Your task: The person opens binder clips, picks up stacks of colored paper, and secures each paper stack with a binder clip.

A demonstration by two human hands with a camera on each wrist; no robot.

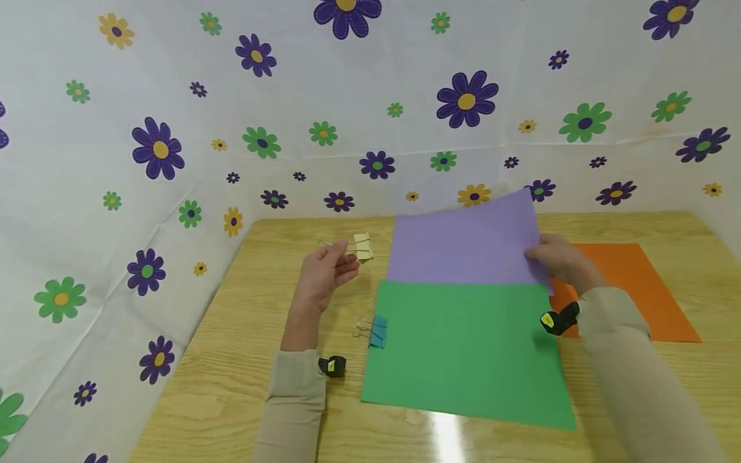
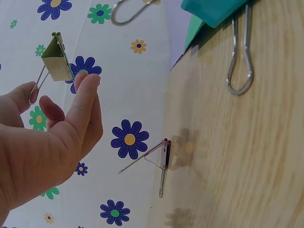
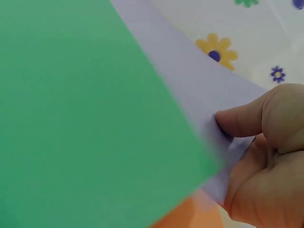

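My left hand (image 1: 325, 275) pinches a pale yellow binder clip (image 1: 363, 247) by its wire handles, raised above the table; the left wrist view shows the clip's body (image 2: 57, 61) beyond the fingertips. My right hand (image 1: 560, 256) pinches the right edge of a purple sheet (image 1: 463, 247) between thumb and fingers, with that side lifted. In front lies a green sheet (image 1: 463, 347), overlapping the purple one's near edge. A blue binder clip (image 1: 379, 332) grips the green sheet's left edge, its wire handles pointing left.
An orange sheet (image 1: 642, 289) lies at the right, partly behind my right hand and sleeve. Another small binder clip (image 2: 165, 154) stands on the wooden table (image 1: 231, 360) in the left wrist view. White flowered cloth (image 1: 370, 96) hangs behind and along the sides.
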